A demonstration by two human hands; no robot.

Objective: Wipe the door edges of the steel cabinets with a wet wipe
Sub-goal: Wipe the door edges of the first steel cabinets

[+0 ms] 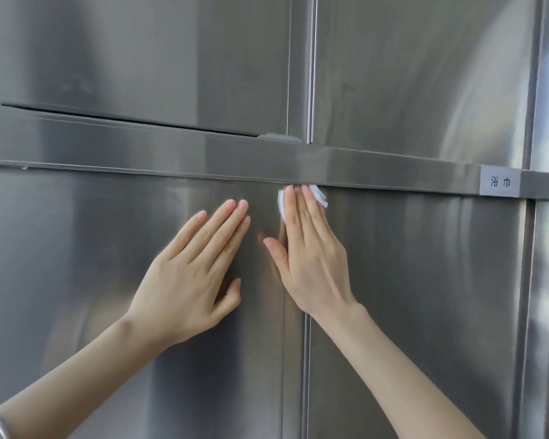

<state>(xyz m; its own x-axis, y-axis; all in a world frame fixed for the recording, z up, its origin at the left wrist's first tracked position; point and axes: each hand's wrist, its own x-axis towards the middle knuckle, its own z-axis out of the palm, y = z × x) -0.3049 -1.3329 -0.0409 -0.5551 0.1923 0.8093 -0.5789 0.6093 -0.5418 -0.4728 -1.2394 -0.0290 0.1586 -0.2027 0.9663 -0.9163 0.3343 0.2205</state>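
Observation:
Steel cabinet doors fill the view. My right hand lies flat with straight fingers, pressing a white wet wipe against the top of the vertical seam between the lower left door and the lower right door. The wipe sits just under the horizontal steel rail, and only its corners show past my fingers. My left hand rests flat on the lower left door beside the seam, fingers straight and pointing up to the right, holding nothing.
Above the rail are two upper doors with a vertical seam; the upper left door's lower edge shows a dark gap. A small grey label is fixed to the rail at the right. A steel side post runs down the right edge.

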